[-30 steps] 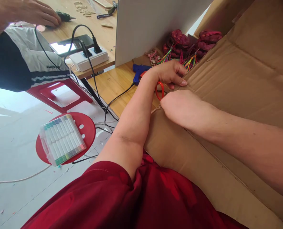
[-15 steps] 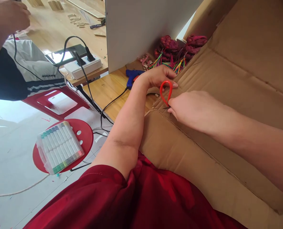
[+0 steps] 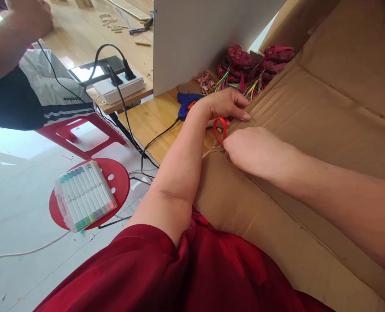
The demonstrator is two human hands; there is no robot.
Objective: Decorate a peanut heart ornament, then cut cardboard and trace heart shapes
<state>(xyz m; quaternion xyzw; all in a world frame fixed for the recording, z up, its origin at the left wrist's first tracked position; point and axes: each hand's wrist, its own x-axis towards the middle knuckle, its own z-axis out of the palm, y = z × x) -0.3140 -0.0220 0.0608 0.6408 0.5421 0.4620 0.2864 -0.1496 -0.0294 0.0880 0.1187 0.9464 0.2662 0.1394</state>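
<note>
A large creased sheet of brown cardboard (image 3: 335,117) slants across the right side and over my lap. At its far left edge my left hand (image 3: 229,106) grips the cardboard, thumb on top and the other fingers partly hidden beneath. My right hand (image 3: 249,149) is closed around red-handled scissors (image 3: 220,130) just nearer to me, low on the cardboard beside a torn corner. One red loop sticks out to the left of the fist; the blades are out of sight.
A blue glue gun (image 3: 186,104) with a cord lies on the wooden table (image 3: 163,136). Dark red bundles (image 3: 241,65) sit behind. Left are a power strip (image 3: 119,89), a red stool (image 3: 122,186) holding a marker case (image 3: 85,195), and another person's hand (image 3: 33,19).
My right hand has shifted slightly left with the scissors, whose loop looks narrower and whose blade no longer shows. The whole view has slid a little to the right.
</note>
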